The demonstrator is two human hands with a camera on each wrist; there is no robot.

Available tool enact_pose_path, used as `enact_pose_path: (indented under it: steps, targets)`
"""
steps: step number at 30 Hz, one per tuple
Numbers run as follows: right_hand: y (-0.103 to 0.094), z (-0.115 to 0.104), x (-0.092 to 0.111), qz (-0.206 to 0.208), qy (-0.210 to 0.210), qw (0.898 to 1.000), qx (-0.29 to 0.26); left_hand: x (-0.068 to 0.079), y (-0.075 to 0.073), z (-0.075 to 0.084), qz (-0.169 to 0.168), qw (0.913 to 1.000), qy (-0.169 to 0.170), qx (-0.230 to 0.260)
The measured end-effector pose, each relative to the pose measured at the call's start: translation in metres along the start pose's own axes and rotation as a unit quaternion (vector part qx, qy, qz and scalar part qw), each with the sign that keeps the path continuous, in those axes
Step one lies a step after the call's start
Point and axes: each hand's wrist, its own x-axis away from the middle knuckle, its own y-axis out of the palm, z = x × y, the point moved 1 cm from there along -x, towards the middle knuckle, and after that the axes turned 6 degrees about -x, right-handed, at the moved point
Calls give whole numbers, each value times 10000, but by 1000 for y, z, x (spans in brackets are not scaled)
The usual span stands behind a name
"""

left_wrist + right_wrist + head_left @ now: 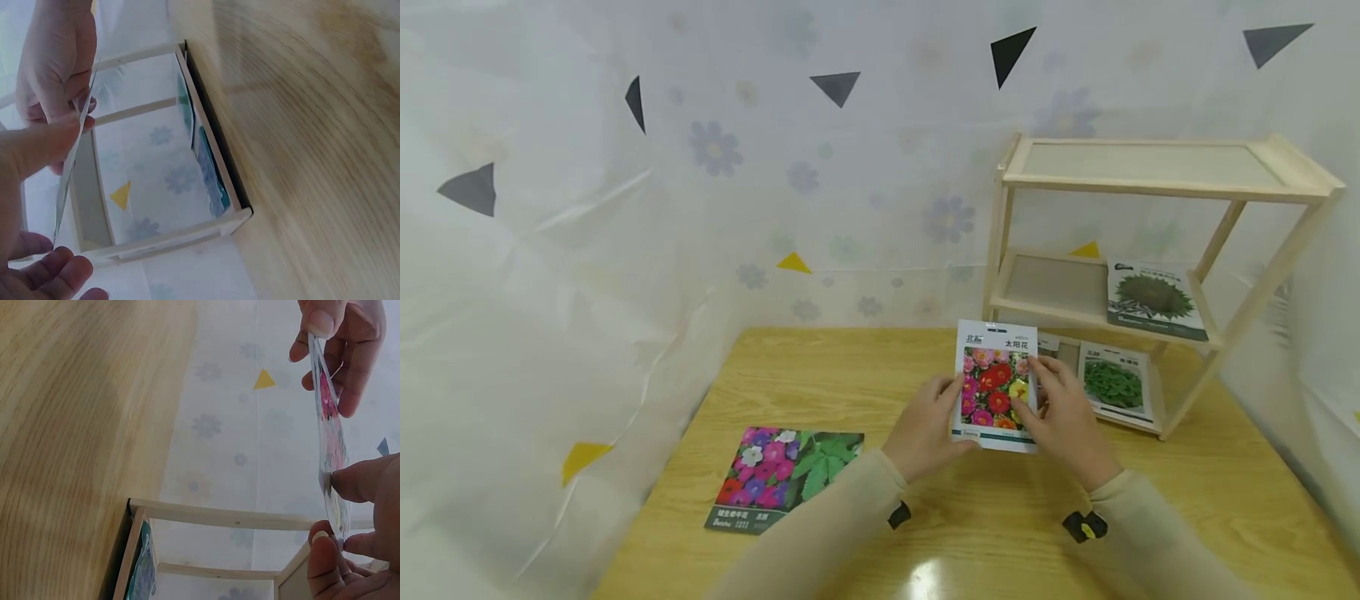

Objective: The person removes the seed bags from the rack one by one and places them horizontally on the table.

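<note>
1. A flat packet printed with pink and purple flowers (752,475) and a green-leaf packet (826,460) lie on the yellow wood-grain table (805,367).
2. A left hand (927,427) pinches the left edge of a white rectangular packet picturing red, pink and yellow flowers (995,387), raised above the table.
3. A right hand (1067,423) grips its right edge, thumb on the front.
4. A pale wooden shelf (1165,191) holds more packets (1115,383).

packet (991,379): glossy plastic | table (820,367): grained wood (shiny) | shelf (1150,190): matt wood
</note>
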Motion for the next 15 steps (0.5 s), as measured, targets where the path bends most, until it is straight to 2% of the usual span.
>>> enact_pose_path:
  steps: [3, 6, 10, 15]
  targets:
    - [4, -5, 1, -101, 8, 9999, -24, 7, -5, -4, 101, 9984, 300, -466]
    - [7, -9, 2, -163, 17, 9998, -76, 13, -9, -7, 184, 9960, 487, -720]
    - [11, -13, 4, -304, 33, 9994, -188, 21, -15, -10, 229, 9916, 617, -1110]
    - [18, -16, 8, -571, 126, 9977, -343, 33, -21, -13, 51, 9831, 662, -1706]
